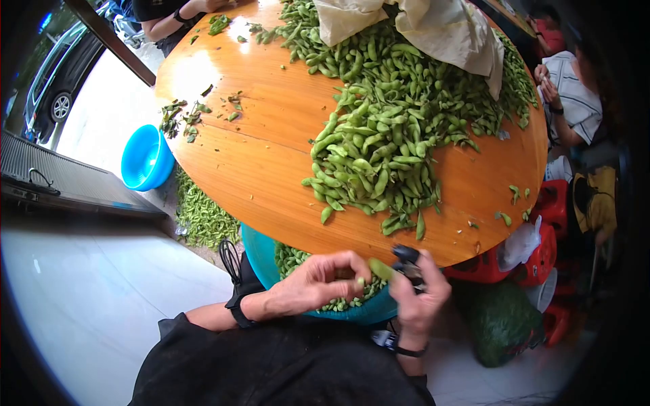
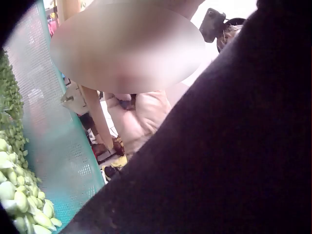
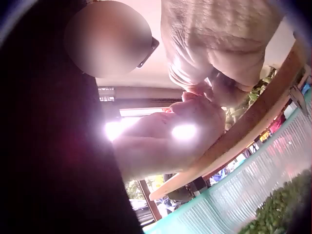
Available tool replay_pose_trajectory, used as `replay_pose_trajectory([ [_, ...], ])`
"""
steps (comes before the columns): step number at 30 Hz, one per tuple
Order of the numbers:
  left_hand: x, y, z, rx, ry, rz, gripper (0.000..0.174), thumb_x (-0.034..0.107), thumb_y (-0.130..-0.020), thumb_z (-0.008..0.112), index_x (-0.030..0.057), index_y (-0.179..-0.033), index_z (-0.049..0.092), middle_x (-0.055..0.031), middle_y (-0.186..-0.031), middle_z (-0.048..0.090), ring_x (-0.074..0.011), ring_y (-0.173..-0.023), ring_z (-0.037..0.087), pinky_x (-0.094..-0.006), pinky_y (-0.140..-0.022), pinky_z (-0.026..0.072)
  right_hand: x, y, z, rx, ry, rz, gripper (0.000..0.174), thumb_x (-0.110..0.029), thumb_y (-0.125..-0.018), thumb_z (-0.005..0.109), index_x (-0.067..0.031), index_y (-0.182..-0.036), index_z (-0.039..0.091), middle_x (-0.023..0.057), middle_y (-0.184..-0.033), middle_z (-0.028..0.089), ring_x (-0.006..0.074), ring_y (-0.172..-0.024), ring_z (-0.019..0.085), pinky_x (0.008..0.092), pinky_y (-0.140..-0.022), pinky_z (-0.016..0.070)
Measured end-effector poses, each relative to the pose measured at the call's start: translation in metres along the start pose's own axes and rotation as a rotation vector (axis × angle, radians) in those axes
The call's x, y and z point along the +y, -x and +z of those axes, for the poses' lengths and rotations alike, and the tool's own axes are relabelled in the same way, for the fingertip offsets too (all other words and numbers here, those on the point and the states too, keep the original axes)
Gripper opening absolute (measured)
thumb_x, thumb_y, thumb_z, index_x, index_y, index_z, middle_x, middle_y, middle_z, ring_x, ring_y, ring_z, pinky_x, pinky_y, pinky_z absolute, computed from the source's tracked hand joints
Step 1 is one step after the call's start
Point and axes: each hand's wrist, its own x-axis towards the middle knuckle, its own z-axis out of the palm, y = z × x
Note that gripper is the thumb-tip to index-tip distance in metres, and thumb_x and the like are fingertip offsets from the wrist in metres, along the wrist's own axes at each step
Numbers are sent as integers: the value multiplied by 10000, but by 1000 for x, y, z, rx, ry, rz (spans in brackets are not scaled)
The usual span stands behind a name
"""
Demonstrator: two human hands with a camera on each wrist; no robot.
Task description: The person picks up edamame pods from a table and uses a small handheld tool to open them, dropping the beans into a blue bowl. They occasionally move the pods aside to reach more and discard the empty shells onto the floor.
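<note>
My right hand (image 1: 418, 298) holds a small black tool (image 1: 406, 254), its kind unclear. A green soybean pod (image 1: 381, 269) sticks out at the right thumb, pointing towards my left hand (image 1: 315, 281). The left thumb and index finger curl together and pinch a small green piece (image 1: 360, 281). Both hands are over a teal basket (image 1: 254, 252) with green beans or pods (image 2: 22, 195) in it, at the table's near edge. In the right wrist view the hands are close together, and the fingers hide most of what they hold.
The round wooden table (image 1: 271, 162) carries a big heap of soybean pods (image 1: 379, 149), a cream cloth (image 1: 447, 34) and leaf scraps. A blue basin (image 1: 147, 159) and more pods (image 1: 203, 216) are at the left. Red stools (image 1: 542, 250) and a dark green bag (image 1: 501, 321) stand right. Other people sit around.
</note>
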Motion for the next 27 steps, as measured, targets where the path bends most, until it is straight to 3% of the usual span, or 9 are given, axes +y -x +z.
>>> replay_pose_trajectory([
  [3,21,8,-5,-165,-904,493,185,12,-910,572,26,-1094,585,-79,-999,610,-255,-875,618,-315,-817,503,1,8,-70,61,241,-132,271,-95,-628,693,76,-828,627,67,-707,578,159,-606,539,289,-594,453],
  [4,27,14,-1,-124,-1007,512,236,-3,-859,630,27,-1090,592,-127,-1026,595,-341,-920,613,-378,-822,522,-20,1,-92,-129,396,-166,251,-64,-617,681,75,-817,623,84,-658,537,175,-559,512,299,-549,422],
  [6,36,15,-4,1,-1119,559,260,3,-845,659,30,-1096,595,-126,-1013,594,-333,-916,620,-390,-794,529,-14,15,-141,-262,494,-23,179,6,-651,663,67,-815,626,116,-647,519,211,-528,499,306,-520,396],
  [9,38,5,-10,509,-1337,587,284,10,-816,738,27,-1074,621,-118,-948,609,-297,-790,649,-365,-662,537,-19,19,-149,-99,690,162,165,11,-707,675,65,-854,623,116,-670,540,223,-553,508,299,-550,412],
  [14,31,-15,-28,702,-1681,645,299,-6,-773,727,38,-1050,623,-110,-881,576,-289,-780,618,-383,-637,523,-3,5,-110,-68,524,3,164,35,-756,654,66,-902,587,115,-756,569,228,-596,533,309,-587,441],
  [17,29,-12,-31,665,-1723,642,346,-27,-749,642,37,-1085,592,-97,-929,545,-286,-879,596,-387,-691,523,-8,-12,-53,-216,413,-330,174,50,-760,656,58,-922,593,128,-796,566,235,-617,562,318,-585,459],
  [19,33,-6,-23,650,-1626,676,249,-21,-793,668,23,-1034,620,-96,-898,564,-271,-823,613,-361,-662,515,-6,-13,-21,-319,281,-245,154,50,-778,662,50,-923,607,124,-773,555,231,-617,568,317,-568,455],
  [21,32,3,-15,476,-1022,492,113,16,-855,702,5,-954,647,-96,-849,596,-224,-749,625,-321,-629,494,-12,-13,6,-354,165,-145,130,61,-809,646,56,-934,610,111,-764,554,205,-611,565,301,-550,439],
  [27,13,1,-8,374,-474,269,161,104,-899,733,-31,-900,646,-31,-802,598,-59,-678,525,-243,-589,434,-12,-11,29,-370,-190,66,108,35,-894,612,85,-989,615,52,-768,537,99,-583,534,253,-518,414],
])
